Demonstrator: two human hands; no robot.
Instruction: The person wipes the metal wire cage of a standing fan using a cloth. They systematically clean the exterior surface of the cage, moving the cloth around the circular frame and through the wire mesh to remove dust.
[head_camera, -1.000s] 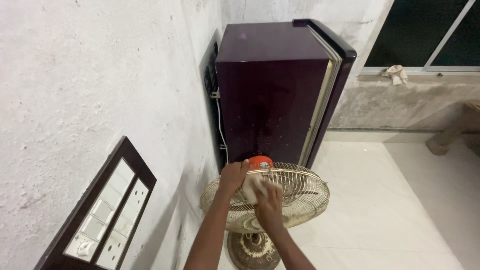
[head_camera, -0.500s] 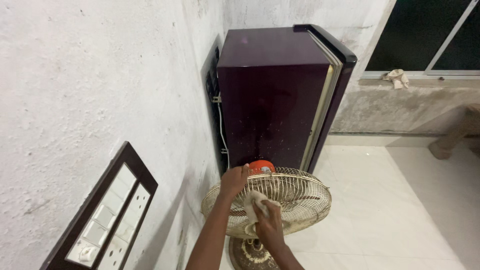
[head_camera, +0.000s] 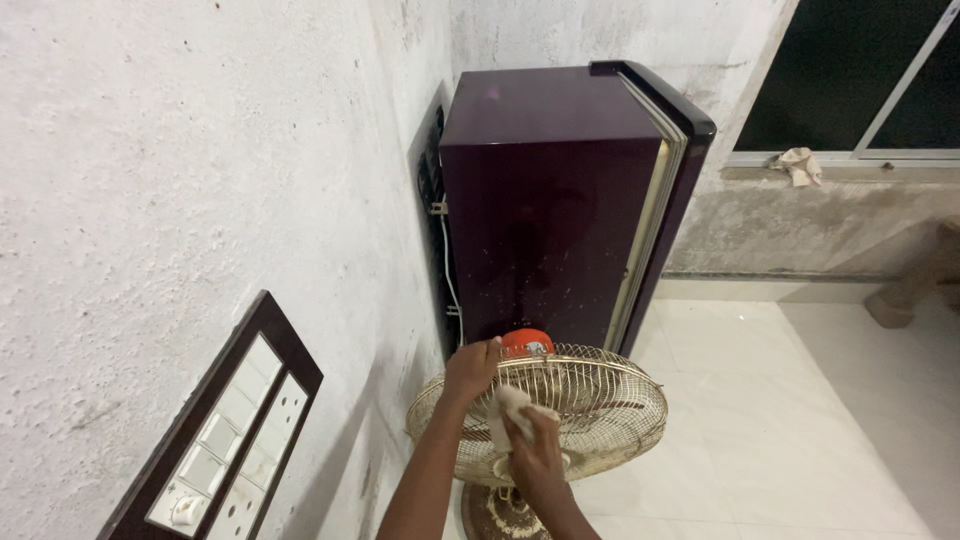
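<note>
Rough whitewashed wall (head_camera: 200, 150) fills the left of the view, with a dark-framed switch panel (head_camera: 225, 435) mounted low on it. A dark purple refrigerator (head_camera: 550, 200) stands against the wall at the corner, beside a window (head_camera: 870, 75) whose sill carries a crumpled rag (head_camera: 798, 165). Pale floor tiles (head_camera: 780, 420) cover the ground.

Pedestal fan (head_camera: 590, 400): stands on the floor in front of the refrigerator, just beside the wall. Its round wire guard is a dull brass colour and tilted face-up, an orange motor housing (head_camera: 525, 342) shows at its far edge, and its round base looks dusty.

Left hand (head_camera: 470, 368): fingers curled over the near-left rim of the guard, gripping it.

Right hand (head_camera: 535, 450): fingers closed on a whitish cloth (head_camera: 508, 405), pressing it against the guard wires.

Change from the earlier frames: one second ago the right hand and cloth sat higher on the guard, close to the left hand. They are now lower, toward the near rim. The left hand keeps the same grip on the rim.
</note>
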